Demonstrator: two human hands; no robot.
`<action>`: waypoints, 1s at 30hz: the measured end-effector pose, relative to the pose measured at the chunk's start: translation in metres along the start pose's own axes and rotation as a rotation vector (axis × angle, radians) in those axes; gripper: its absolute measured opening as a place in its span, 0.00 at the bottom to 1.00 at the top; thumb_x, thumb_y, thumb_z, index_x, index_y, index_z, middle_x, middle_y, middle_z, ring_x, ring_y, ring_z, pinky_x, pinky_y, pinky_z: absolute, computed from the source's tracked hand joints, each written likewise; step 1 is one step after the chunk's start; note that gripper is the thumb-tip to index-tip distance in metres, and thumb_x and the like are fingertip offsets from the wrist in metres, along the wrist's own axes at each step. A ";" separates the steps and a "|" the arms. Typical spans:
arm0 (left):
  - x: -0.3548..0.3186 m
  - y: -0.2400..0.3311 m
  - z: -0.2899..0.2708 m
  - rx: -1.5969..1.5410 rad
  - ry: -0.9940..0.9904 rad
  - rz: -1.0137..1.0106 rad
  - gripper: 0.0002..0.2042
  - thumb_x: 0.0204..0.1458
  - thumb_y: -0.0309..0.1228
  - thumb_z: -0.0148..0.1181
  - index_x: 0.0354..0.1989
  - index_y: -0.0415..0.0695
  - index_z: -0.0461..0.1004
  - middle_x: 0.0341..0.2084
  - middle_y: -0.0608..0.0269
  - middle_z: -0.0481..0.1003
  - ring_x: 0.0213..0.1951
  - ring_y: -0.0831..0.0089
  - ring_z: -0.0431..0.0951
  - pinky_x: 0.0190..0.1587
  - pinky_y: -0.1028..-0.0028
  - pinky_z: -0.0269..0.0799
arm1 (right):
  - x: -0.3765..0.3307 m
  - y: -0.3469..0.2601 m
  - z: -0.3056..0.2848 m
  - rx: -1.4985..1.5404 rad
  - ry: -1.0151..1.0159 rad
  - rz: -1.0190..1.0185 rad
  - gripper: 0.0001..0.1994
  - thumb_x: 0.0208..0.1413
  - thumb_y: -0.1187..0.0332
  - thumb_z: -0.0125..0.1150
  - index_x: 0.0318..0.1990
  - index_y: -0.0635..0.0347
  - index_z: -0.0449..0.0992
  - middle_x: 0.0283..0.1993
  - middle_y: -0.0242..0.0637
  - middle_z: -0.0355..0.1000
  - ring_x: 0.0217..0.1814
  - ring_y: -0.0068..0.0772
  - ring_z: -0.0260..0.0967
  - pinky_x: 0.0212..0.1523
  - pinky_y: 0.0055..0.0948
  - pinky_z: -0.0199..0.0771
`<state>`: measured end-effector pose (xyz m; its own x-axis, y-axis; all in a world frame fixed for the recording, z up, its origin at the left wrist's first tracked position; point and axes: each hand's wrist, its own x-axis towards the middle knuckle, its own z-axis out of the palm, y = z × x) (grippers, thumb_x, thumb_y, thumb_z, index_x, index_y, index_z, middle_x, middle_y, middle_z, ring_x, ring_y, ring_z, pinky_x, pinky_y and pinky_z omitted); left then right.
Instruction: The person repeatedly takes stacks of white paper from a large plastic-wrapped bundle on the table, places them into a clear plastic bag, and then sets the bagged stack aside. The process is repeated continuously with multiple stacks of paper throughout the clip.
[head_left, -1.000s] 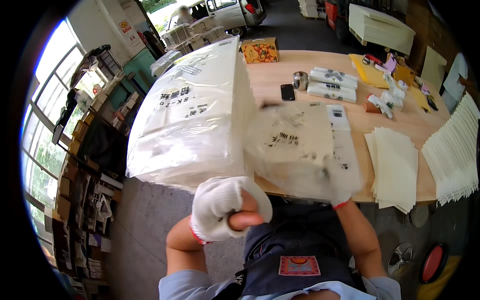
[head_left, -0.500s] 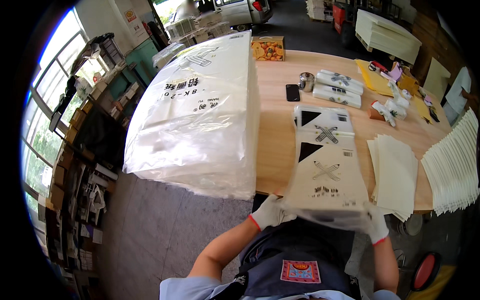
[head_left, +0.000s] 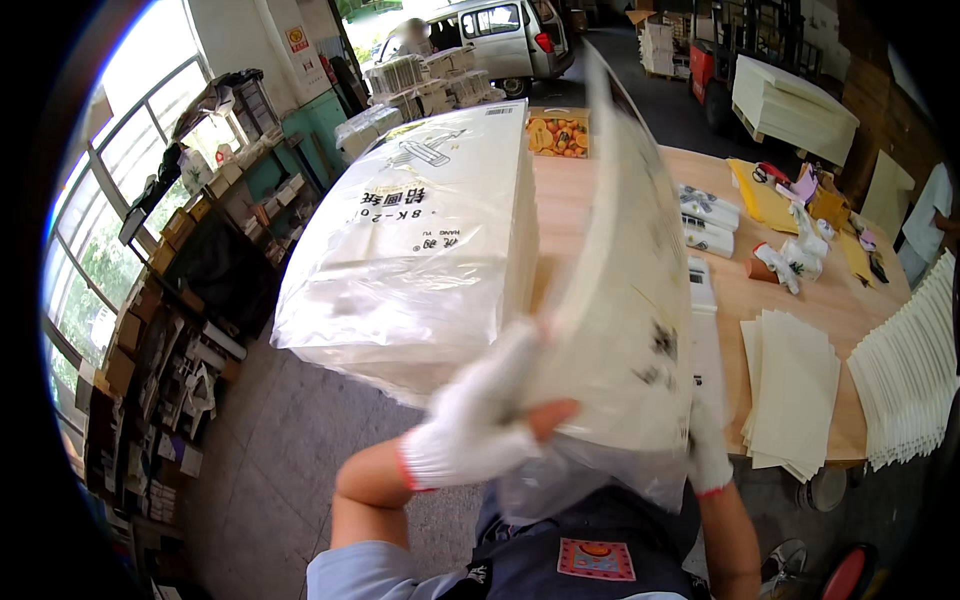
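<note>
A clear plastic bag with pale paper sheets in it, the paper packet (head_left: 625, 330), stands raised and tilted in front of me, blurred by motion. Its loose clear bag end hangs above my apron. My left hand (head_left: 480, 415), in a white knitted glove with red cuff, is at the packet's left edge, fingers stretched up and bare thumb tip spread apart. At the lower right edge, my gloved right hand (head_left: 708, 450) grips the packet; its fingers are mostly hidden. Behind the packet, another printed bag (head_left: 703, 290) lies partly covered on the wooden table (head_left: 735, 280).
A tall bagged paper stack (head_left: 400, 280) stands left. Loose sheets (head_left: 793, 395) and a fanned row of paper (head_left: 905, 370) lie right. Farther back are wrapped packs (head_left: 708, 208), a yellow envelope (head_left: 757, 188) and a fruit-printed box (head_left: 558, 133). A stool (head_left: 850, 575) is lower right.
The packet has gone from lying flat at the table's front edge to raised and tilted, hiding the phone and metal tin. My left hand has moved up and its thumb has spread.
</note>
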<state>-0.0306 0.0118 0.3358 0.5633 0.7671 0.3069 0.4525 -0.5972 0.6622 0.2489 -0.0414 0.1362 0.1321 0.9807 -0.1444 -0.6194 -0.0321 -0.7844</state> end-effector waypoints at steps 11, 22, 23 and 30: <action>-0.012 -0.195 -0.255 -0.308 0.584 -0.098 0.26 0.55 0.34 0.54 0.59 0.33 0.59 0.41 0.56 0.73 0.40 0.72 0.76 0.42 0.77 0.74 | 0.131 -0.087 0.254 -0.671 -0.499 -0.111 0.16 0.56 0.54 0.56 0.29 0.58 0.72 0.25 0.33 0.72 0.21 0.19 0.65 0.22 0.18 0.64; 0.000 -0.224 -0.166 -0.564 0.713 -0.007 0.25 0.56 0.36 0.55 0.57 0.31 0.62 0.53 0.51 0.68 0.52 0.64 0.70 0.55 0.68 0.67 | 0.185 -0.030 0.254 -0.970 -0.355 -0.949 0.31 0.60 0.48 0.45 0.61 0.63 0.59 0.65 0.58 0.51 0.67 0.52 0.51 0.64 0.34 0.52; -0.004 -0.239 -0.171 -0.543 0.748 -0.017 0.25 0.56 0.40 0.54 0.54 0.30 0.65 0.51 0.51 0.69 0.52 0.64 0.71 0.55 0.67 0.66 | 0.180 -0.028 0.262 -0.976 -0.345 -0.925 0.30 0.60 0.48 0.45 0.61 0.63 0.59 0.66 0.57 0.50 0.68 0.52 0.49 0.65 0.34 0.50; -0.061 -0.303 -0.141 -0.626 0.791 0.043 0.28 0.60 0.44 0.45 0.61 0.33 0.56 0.57 0.50 0.64 0.56 0.63 0.66 0.58 0.67 0.63 | 0.125 -0.025 0.281 -1.439 -0.529 -1.316 0.22 0.55 0.54 0.50 0.54 0.53 0.69 0.62 0.46 0.58 0.67 0.43 0.51 0.63 0.38 0.55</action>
<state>-0.2995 0.1789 0.2126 -0.1525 0.8186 0.5537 -0.1297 -0.5720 0.8100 0.0635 0.1359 0.3068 -0.4614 0.4716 0.7514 0.6279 0.7720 -0.0989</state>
